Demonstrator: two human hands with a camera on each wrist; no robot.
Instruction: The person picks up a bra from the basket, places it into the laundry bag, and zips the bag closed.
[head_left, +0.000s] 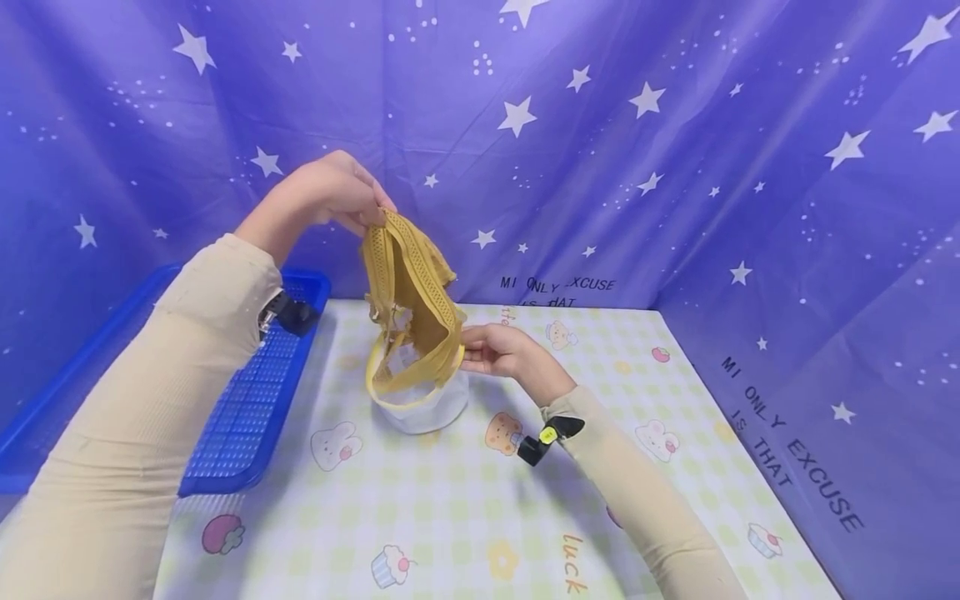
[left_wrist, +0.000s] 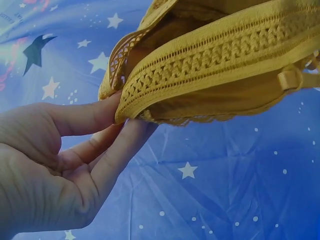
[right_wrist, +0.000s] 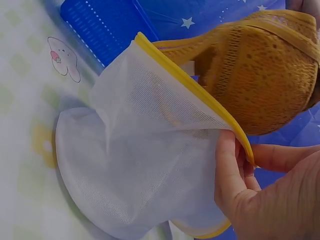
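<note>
Left hand pinches the mustard-yellow, braid-textured fabric bra; right hand pinches the yellow-rimmed white mesh bag, its weave clearest from the right wrist!

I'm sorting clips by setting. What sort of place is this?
Likely a small indoor work or filming corner, though the wider room is out of view: a starry curtain hangs behind a checked, cartoon-printed tablecloth, and a blue basket sits to one side.
</note>
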